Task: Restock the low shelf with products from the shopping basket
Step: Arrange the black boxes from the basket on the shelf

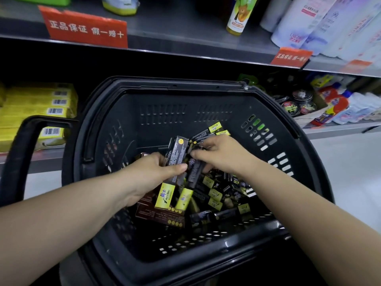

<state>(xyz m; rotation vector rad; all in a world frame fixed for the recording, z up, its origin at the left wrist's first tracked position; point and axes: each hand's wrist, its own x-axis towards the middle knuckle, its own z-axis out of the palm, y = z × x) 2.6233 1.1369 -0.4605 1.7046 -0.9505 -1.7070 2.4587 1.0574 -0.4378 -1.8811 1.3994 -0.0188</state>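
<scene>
Gathering slim cartons [176, 159] inside the basket [185, 263], the left hand [152, 172] grips a bundle while the right hand [218, 155] pinches one more (judged light, stiff card, crushable: hold long sides, not end flaps)

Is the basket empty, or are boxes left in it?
Not empty. A heap of black-and-yellow boxes lies on the basket floor; the left hand grips several, the right hand pinches another.

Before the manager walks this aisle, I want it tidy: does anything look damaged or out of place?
The red shelf sign at upper left has a ragged, torn-looking top edge. The boxes lie jumbled in the basket. The white bottles at upper right seem to lean, though the wide lens may exaggerate that.
</scene>
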